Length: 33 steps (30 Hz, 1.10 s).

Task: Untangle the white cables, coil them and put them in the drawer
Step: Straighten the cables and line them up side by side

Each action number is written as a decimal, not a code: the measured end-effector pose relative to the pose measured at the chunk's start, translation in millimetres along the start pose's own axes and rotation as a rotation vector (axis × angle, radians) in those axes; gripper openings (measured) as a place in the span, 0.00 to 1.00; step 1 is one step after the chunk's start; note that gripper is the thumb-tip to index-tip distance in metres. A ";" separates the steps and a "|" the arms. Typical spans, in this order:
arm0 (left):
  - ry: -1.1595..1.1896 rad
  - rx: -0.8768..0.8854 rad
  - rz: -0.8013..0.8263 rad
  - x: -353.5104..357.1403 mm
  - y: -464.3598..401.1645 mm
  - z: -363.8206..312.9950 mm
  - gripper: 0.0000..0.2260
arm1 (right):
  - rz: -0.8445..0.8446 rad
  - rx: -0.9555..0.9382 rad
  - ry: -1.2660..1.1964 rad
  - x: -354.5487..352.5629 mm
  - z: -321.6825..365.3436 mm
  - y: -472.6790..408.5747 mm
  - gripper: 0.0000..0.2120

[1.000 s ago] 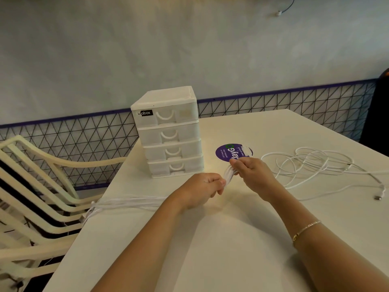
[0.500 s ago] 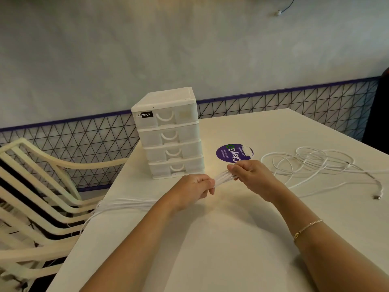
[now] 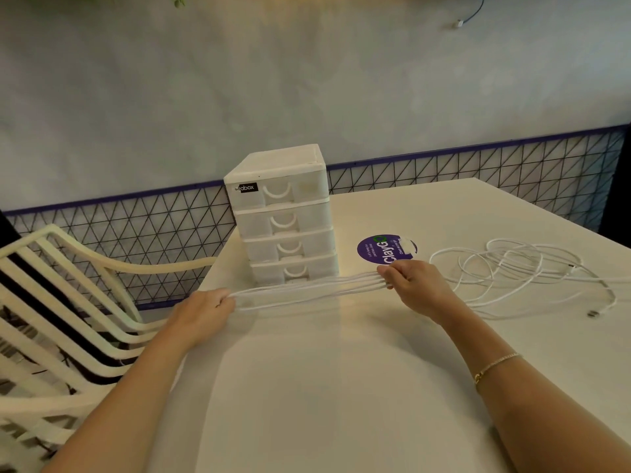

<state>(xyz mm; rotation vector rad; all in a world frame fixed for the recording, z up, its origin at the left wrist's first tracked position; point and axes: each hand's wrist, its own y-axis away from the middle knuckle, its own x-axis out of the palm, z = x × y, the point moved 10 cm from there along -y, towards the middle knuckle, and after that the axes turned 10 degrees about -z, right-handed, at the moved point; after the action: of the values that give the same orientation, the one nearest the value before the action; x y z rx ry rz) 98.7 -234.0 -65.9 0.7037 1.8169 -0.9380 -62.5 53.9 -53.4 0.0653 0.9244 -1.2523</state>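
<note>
— White cables (image 3: 307, 291): where were they?

— I saw several strands stretched taut above the table (image 3: 341, 387), just in front of the drawer unit (image 3: 283, 220). My left hand (image 3: 201, 314) gripped one end with curled fingers; my right hand (image 3: 415, 285) pinched the other.

— What had changed?

— Half a second earlier my hands nearly touched; now they were well apart, the left at the table's left edge beside the chair (image 3: 68, 302).

— And open room?

— Bare tabletop lay near me. A loose cable tangle (image 3: 512, 268) lay at the right, beside a purple sticker (image 3: 386, 248).
</note>
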 end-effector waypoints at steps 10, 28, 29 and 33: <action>-0.250 -0.091 0.012 -3.9 -10.2 -4.4 0.13 | 0.045 0.040 -0.081 0.2 -5.4 2.8 0.15; 0.208 0.279 0.172 60.4 30.5 -193.8 0.14 | 0.065 -0.071 0.286 3.5 -6.1 0.5 0.16; 0.182 0.295 0.172 61.4 31.5 -194.4 0.13 | 0.067 -0.140 0.368 5.9 0.7 2.1 0.16; 0.198 0.328 0.139 57.0 29.3 -194.8 0.12 | 0.189 -0.162 0.229 27.1 18.4 13.2 0.19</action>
<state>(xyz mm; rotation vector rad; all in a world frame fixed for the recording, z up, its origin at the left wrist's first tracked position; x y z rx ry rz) 6.3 -51.2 -75.3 1.1476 1.7727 -1.1178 -40.8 28.2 -64.0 0.1670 1.1872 -1.0043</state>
